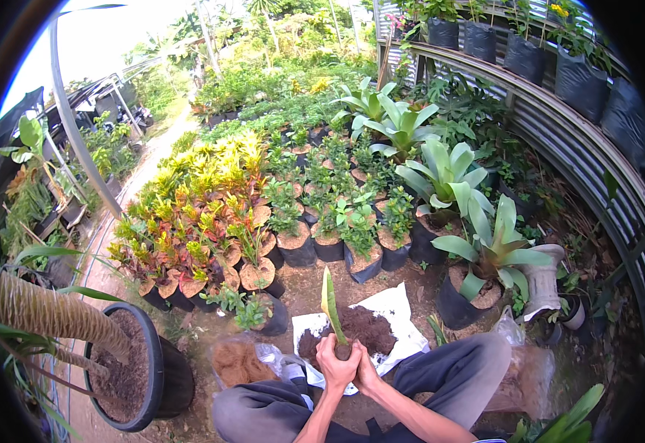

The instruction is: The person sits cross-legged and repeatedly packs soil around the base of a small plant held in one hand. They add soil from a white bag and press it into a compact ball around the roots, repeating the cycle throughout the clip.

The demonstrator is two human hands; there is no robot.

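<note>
Both my left hand [336, 362] and my right hand [365, 370] are cupped around a ball of dark soil [343, 350]. Out of its top rises one upright, pointed leaf [329, 302], green with yellow edges, like a snake plant cutting. Just beyond my hands, a heap of dark brown soil [375, 331] lies on a white plastic sack [402, 304] spread over the ground. Left of the sack, a clear plastic bag [267, 354] holds brown fibre [239, 362], perhaps coconut coir. My fingers hide most of the soil ball's underside.
Rows of potted crotons [189, 221] and green seedlings [322, 194] in black grow bags stand ahead. Large bromeliads [491, 243] line the right side, below a corrugated metal wall [577, 144]. At left is a big black pot [159, 371] with a thick trunk [56, 310]. A clear plastic bag [521, 376] lies by my right knee.
</note>
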